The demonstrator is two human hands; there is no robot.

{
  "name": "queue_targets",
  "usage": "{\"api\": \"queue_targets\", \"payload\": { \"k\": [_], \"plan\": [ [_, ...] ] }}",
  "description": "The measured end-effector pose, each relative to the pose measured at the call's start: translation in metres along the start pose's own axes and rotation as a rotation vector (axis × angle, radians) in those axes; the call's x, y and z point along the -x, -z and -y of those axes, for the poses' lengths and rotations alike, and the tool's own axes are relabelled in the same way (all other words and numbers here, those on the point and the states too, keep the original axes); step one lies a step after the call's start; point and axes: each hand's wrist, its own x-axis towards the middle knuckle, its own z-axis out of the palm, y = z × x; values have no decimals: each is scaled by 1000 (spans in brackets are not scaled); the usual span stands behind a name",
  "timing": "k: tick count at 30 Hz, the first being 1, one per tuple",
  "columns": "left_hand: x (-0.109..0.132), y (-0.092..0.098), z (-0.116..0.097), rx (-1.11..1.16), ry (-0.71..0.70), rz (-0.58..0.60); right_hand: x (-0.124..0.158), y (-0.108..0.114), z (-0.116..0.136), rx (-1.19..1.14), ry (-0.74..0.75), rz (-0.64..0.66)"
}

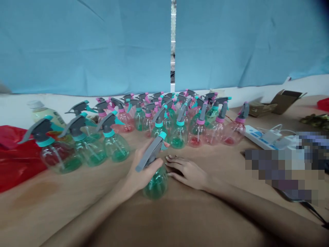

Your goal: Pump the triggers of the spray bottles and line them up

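My left hand (145, 168) is wrapped round the neck of a green spray bottle (155, 187) with a grey trigger head and turquoise nozzle. The bottle tilts slightly, and its collar is hidden behind my fingers. Just right of it, my right hand (189, 173) lies palm down by the tabletop, fingers stretched toward the bottle and holding nothing. Whether its fingertips touch the bottle I cannot tell. Beyond my hands stand a clear green spray bottle (178, 137) and a pink spray bottle (196, 135), among several more. On the left, another green spray bottle (117, 147) stands in a short row.
A red plastic bag (19, 157) lies at the left edge, with a large capped bottle (43, 113) behind. To the right are a white power strip (259, 137) with plugs, a blurred-out object (277, 175) and an open cardboard box (285, 101). Blue cloth (102, 48) hangs behind.
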Motion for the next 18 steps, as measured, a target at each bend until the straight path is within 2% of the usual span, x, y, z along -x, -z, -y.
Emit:
{"api": "queue_targets", "payload": {
  "k": [4,18],
  "plan": [
    [0,2,-1,12,-21,12,-3,-4,-2,-22,6,-35],
    [-2,4,-5,-14,-14,15,-1,-3,-2,-39,8,-8]
  ]
}}
